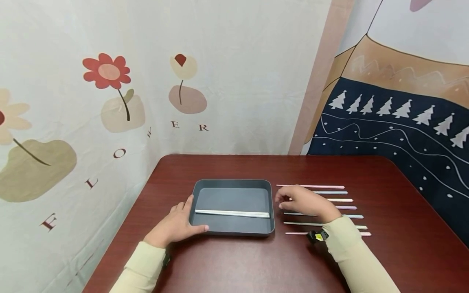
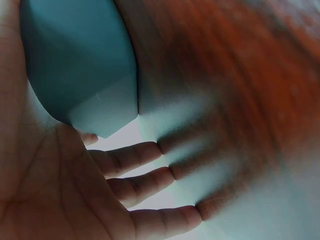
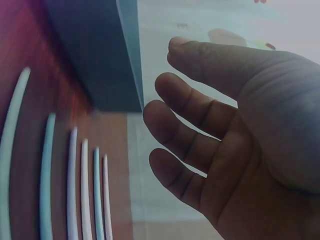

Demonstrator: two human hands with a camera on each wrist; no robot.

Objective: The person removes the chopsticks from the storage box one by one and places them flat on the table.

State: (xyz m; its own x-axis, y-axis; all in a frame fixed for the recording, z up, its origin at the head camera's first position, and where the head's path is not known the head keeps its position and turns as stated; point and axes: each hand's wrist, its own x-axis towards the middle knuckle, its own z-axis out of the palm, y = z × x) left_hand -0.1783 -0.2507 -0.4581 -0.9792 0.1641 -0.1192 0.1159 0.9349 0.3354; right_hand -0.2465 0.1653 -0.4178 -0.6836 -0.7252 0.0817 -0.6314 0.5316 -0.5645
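A dark grey rectangular tray (image 1: 234,184) lies on the table, with pale, whitish chopsticks (image 1: 232,213) lying lengthwise inside it. My left hand (image 1: 178,224) rests against the tray's left side, fingers at the far left edge and thumb along the near left corner; the left wrist view shows these fingers (image 2: 142,160) extended beside the tray wall. Just right of the tray, my right hand (image 1: 303,200) hovers over a row of coloured chopsticks (image 3: 46,175). Its fingers are loosely bent with nothing between them. Part of the row is hidden beneath the hand and forearm.
The row on the right runs from pink chopsticks (image 1: 329,187) at the back to another pink set (image 1: 365,234) in front, with blue, cream, purple and pale ones between. A reddish-brown table (image 1: 234,264) carries everything. Printed cloth (image 1: 249,81) hangs behind and at the left.
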